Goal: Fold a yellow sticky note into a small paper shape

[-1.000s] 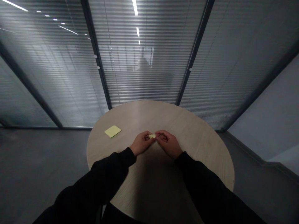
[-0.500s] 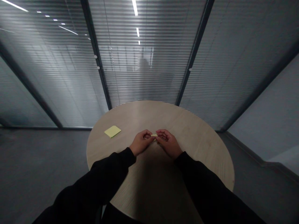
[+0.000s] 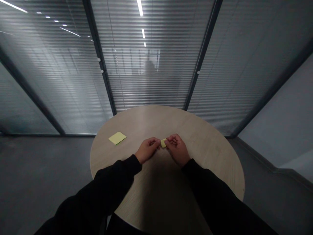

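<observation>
So we had the folded yellow note (image 3: 163, 143) pinched between both hands over the middle of the round table (image 3: 215, 163); left hand (image 3: 147, 150) curled onto its left end, right hand (image 3: 177, 150) gripping the right end; the yellow sticky pad (image 3: 117, 138) lay flat near the table's left edge, well apart.

We get a dim, greyish view. Glare from ceiling strip lights (image 3: 140, 7) streaks the far blinds (image 3: 61, 75), brightest at far left. The worktop (image 3: 151, 120) is pale far off and sinks into our shadow near us. The folded yellow note (image 3: 163, 143) reads sharp. The frame bars (image 3: 97, 58) bow toward the edges.
</observation>
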Demonstrator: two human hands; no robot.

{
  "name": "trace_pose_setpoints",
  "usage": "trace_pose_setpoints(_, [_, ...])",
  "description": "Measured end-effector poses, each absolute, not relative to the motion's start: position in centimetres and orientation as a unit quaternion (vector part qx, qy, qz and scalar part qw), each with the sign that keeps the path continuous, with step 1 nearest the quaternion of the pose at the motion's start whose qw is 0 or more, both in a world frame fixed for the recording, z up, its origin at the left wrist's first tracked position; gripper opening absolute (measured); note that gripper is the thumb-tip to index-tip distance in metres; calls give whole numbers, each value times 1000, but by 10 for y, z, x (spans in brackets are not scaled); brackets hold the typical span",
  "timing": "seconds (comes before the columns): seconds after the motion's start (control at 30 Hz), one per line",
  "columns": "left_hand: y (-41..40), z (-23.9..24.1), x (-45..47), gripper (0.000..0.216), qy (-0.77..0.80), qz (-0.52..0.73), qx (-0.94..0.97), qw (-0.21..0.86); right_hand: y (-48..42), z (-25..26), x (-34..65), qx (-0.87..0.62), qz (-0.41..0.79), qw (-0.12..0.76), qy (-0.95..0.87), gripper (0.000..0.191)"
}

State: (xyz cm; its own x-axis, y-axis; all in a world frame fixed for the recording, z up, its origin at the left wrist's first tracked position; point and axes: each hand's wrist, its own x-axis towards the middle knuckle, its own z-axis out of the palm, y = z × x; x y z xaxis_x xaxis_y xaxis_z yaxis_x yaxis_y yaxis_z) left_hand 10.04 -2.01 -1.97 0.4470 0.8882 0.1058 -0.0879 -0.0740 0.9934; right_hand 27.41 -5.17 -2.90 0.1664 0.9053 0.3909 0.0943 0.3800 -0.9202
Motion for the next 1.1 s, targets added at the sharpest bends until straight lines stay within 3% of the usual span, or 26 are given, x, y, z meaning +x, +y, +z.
trace_pose_setpoints(0.33, [-19, -21, 102, 47, 317, 423, 590, 610, -59, -15, 274, -518, 60, 566, -639, 13])
trace_pose_setpoints(0.73, [-15, -25, 102, 50, 323, 433, 561, 627, -58, -20, 272, -476, 128, 549, -675, 13])
trace_pose_setpoints(1.1, [-15, -24, 102, 49, 330, 425, 564, 626, -60, -13, 276, -458, 25, 494, -739, 13])
